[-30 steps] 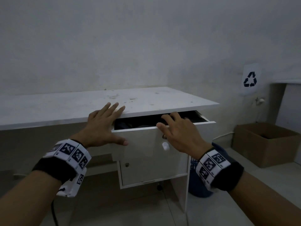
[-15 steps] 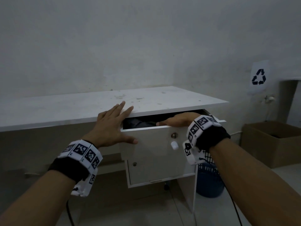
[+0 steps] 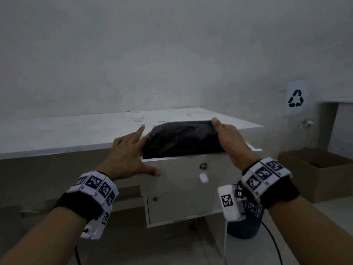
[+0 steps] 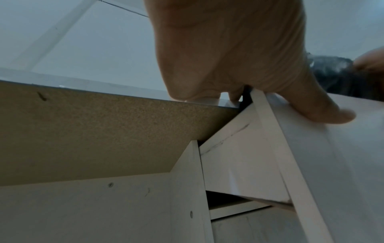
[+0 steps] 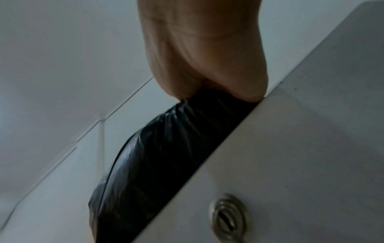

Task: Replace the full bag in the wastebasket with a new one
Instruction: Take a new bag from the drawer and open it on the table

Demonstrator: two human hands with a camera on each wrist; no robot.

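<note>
Gripping the black bag, right hand above drawer.

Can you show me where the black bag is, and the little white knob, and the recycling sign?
black bag (image 3: 181, 139), head view, middle of its crinkled plastic above the drawer front.
white knob (image 3: 203, 178), head view, its rounded face on the drawer front.
recycling sign (image 3: 295, 98), head view, the arrows symbol on the wall paper.
</note>
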